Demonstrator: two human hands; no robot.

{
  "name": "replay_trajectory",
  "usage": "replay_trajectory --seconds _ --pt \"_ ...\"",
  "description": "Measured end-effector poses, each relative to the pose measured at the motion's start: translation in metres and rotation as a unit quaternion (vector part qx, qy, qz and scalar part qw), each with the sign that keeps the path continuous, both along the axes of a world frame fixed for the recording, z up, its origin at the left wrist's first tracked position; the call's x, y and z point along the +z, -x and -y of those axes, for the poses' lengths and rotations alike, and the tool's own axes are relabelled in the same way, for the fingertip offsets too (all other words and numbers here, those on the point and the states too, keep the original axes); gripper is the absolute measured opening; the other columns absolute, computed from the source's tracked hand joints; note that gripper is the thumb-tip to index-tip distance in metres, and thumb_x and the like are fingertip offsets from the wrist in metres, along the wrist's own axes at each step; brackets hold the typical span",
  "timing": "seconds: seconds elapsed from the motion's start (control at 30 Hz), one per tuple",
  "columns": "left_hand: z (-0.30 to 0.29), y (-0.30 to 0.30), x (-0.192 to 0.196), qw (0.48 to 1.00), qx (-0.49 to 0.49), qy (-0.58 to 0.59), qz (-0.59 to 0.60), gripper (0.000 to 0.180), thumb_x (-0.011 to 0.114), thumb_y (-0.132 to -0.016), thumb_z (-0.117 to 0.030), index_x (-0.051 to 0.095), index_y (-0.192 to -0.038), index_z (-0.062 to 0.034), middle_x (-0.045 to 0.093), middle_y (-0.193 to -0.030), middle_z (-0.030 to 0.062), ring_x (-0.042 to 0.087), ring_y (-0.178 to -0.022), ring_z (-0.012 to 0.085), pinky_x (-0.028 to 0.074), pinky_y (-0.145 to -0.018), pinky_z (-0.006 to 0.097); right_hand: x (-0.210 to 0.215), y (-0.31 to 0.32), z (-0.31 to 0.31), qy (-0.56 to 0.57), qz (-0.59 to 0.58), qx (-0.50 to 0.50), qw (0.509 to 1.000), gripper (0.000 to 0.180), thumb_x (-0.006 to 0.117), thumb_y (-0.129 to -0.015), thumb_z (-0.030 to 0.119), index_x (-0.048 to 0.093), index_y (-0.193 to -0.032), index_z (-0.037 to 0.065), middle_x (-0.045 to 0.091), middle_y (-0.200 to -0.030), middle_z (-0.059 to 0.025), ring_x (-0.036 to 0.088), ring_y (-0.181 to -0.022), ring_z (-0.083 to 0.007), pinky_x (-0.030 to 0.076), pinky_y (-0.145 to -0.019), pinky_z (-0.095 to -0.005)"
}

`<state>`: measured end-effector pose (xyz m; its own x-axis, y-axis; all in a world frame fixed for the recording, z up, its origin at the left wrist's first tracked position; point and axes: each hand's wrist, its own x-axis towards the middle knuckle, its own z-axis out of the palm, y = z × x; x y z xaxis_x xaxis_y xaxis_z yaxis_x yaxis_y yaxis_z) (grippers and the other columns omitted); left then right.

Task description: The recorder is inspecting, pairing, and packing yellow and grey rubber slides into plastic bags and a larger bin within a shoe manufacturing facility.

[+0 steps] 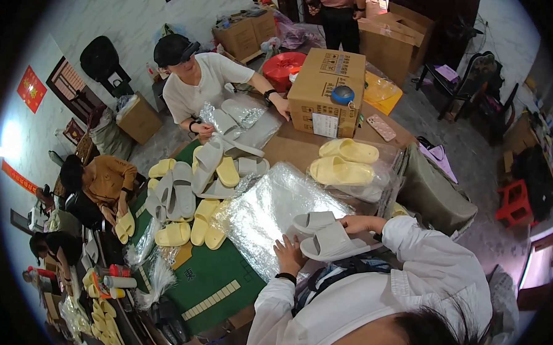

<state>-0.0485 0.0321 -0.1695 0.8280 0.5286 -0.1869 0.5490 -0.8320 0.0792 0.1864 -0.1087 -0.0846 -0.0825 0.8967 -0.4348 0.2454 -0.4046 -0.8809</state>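
Grey slippers [338, 241], one pair, are at the person's own fingers: the right hand [360, 224] is clamped on one end, while the left hand [289, 256] has its fingers spread apart at the other end, though I cannot tell whether those fingertips press on a slipper. Far to the left of the left fingers, a red wall sign [32, 89] carries gold characters, and a red banner [19, 177] below it has writing too small to read. Nearer, yet well left of those fingers, a co-worker [107, 180] in an orange-brown top handles a yellow slipper [125, 227]. Just left of the left fingers, a green mat [247, 281] shows one large dark character and a row of pale tile shapes. Loose slippers [181, 198], grey and yellow, are heaped beyond that hand, to its left, and shiny clear plastic bags [277, 197] spread just beyond the same fingers. Across the table, well away from both hands, a red basin [276, 66] holds something red, too blurred to tell. To its right, a cardboard box [321, 72] bears printed symbols and a white label [325, 125], its small print illegible and its contents hidden. Near the right fingers, just beyond them, yellow slippers [345, 169] lie with clear plastic around them.
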Motion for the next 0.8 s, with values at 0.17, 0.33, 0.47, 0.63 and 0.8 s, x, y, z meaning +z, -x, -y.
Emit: replay_trajectory --seconds 0.17,0.33,0.47,0.63,0.8 --pt "-0.005 0.0 -0.021 1.0 0.001 -0.011 -0.007 0.061 0.05 -0.08 -0.036 0.035 -0.132 -0.0096 0.028 -0.136 0.0234 0.025 -0.122 0.0492 0.018 -0.099 0.058 -0.008 -0.001 0.004 -0.008 0.017 0.014 1.0 0.036 0.056 -0.081 0.023 0.057 -0.112 0.004 0.06 -0.109 -0.0082 0.053 -0.097 -0.0164 0.04 -0.086 -0.029" --pt "-0.008 0.0 -0.018 0.999 -0.022 -0.006 0.023 0.047 0.047 -0.08 -0.024 0.044 -0.125 -0.0094 0.034 -0.133 0.0216 0.03 -0.121 0.043 0.023 -0.099 0.05 -0.021 -0.001 0.009 0.021 0.008 -0.016 1.0 0.035 0.057 -0.081 0.02 0.057 -0.112 0.004 0.061 -0.106 -0.0046 0.053 -0.094 -0.013 0.041 -0.085 -0.027" --pt "-0.009 0.004 -0.004 0.994 -0.059 -0.078 0.051 0.044 0.048 -0.079 -0.023 0.048 -0.121 -0.0101 0.043 -0.124 0.019 0.04 -0.113 0.0354 0.031 -0.091 0.048 -0.02 0.001 0.009 0.017 -0.006 -0.008 1.0 0.036 0.058 -0.081 0.018 0.056 -0.114 0.004 0.06 -0.105 -0.0018 0.051 -0.093 -0.0102 0.041 -0.084 -0.0252" --pt "0.007 0.007 -0.002 0.992 -0.074 -0.015 0.098 0.046 0.051 -0.077 -0.028 0.047 -0.122 -0.0195 0.049 -0.105 0.0174 0.047 -0.086 0.0284 0.035 -0.071 0.04 -0.036 0.005 0.014 -0.009 0.003 -0.04 0.999 0.033 0.057 -0.078 0.023 0.061 -0.103 0.002 0.064 -0.095 -0.0053 0.054 -0.085 -0.0122 0.042 -0.078 -0.0268" --pt "0.006 0.004 -0.015 0.995 -0.067 -0.026 0.076 0.046 0.048 -0.08 -0.028 0.044 -0.125 -0.0218 0.048 -0.108 0.0191 0.048 -0.084 0.0296 0.036 -0.072 0.038 -0.04 0.007 0.014 -0.009 0.007 -0.04 0.999 0.032 0.056 -0.077 0.022 0.061 -0.102 0.002 0.064 -0.093 -0.0053 0.054 -0.083 -0.0115 0.043 -0.077 -0.0265"
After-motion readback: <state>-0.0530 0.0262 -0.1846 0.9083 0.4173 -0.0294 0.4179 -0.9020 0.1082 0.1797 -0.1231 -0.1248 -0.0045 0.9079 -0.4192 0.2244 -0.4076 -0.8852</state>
